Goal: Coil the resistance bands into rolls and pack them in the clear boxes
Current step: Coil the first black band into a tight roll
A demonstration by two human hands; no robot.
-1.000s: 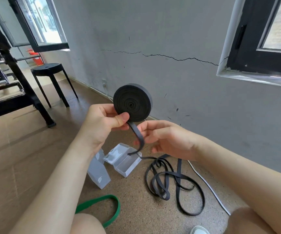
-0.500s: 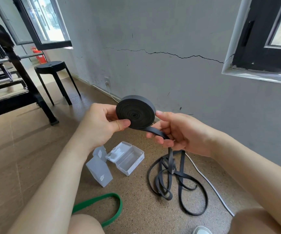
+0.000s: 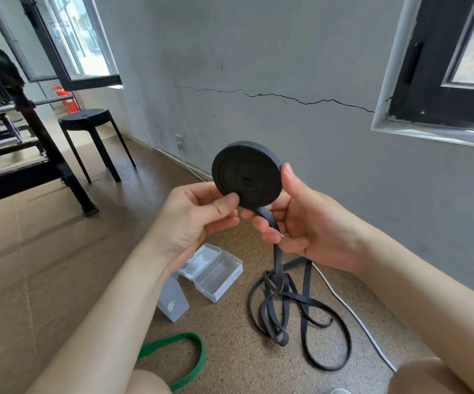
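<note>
Left hand (image 3: pixel 199 220) pinches the black band roll (image 3: pixel 247 175). Right hand (image 3: pixel 307 223) curls around its loose tail (image 3: pixel 278 268). Open clear box (image 3: pixel 211 270) on floor.

The left hand (image 3: pixel 199 216) and right hand (image 3: pixel 312 226) extend from bare forearms (image 3: pixel 110 305), with bare knees (image 3: pixel 148 383) and a white rounded shoe toe (image 3: pixel 340 391) below.

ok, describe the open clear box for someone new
From the cracked grey wall, drop to the floor. The open clear box lies between the tangled black band and a frosted box; only it lies flat, lid open.
</note>
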